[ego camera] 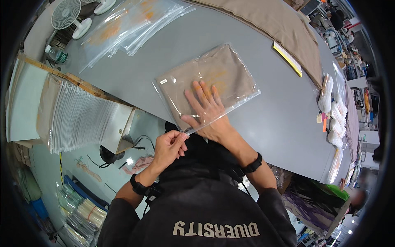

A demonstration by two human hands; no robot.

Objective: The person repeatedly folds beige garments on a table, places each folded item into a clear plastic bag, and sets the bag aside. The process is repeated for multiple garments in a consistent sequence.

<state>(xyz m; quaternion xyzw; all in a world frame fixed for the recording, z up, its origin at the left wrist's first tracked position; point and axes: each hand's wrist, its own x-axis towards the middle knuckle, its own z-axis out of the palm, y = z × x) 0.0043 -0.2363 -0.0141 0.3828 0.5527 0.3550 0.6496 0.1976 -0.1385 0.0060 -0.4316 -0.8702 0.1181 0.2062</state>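
Note:
On the grey table lies a clear zip bag (245, 100) with a folded brown garment (182, 77) in it. The bag bears orange print and a small white sticker near its left corner. My left hand (169, 146) pinches the near left corner of the bag's zip edge between thumb and forefinger. My right hand (208, 111) reaches past that edge into the bag, fingers spread, palm down on the garment. Clear film and some orange print cover its fingers, while the wrist is outside the bag.
Flat zip bags (135, 27) are stacked at the far left of the table (277, 129). Brown fabric (262, 21) and a yellow-edged pad (287, 58) lie beyond. A box of packed bags (80, 114) stands left, near a water bottle (57, 54) and a fan (66, 14). White bundles (336, 120) lie right.

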